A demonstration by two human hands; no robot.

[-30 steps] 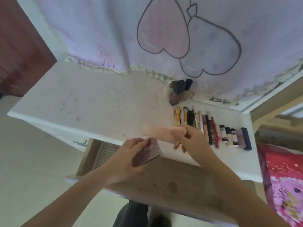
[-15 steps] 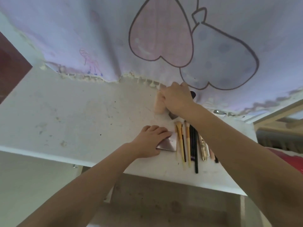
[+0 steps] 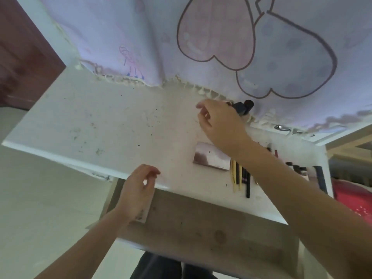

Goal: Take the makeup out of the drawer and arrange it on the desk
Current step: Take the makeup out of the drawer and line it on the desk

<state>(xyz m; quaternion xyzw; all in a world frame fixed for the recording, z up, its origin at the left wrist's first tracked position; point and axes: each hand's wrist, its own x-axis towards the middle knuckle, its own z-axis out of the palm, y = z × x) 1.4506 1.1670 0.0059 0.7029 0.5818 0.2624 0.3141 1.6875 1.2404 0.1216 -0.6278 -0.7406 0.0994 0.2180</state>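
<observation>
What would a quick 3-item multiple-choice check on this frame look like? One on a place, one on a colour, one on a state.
1. Where does the mauve palette lie?
A. in the open drawer
B. flat on the desk, left of the row of brushes
C. in the left hand

2. What colour is the desk top?
A. white
B. black
C. green

3. What do the hands hold?
A. the left grips a brush
B. the right grips the palette
C. neither holds anything

Answers:
1 B: the palette sits on the desk surface, with the row of brushes on its right edge.
2 A: the bare surface is white with small dark specks.
3 C: the left hand hangs loosely curled over the desk's front edge, and the right hand is up near the dark-capped bottles with nothing between its fingers.
</observation>
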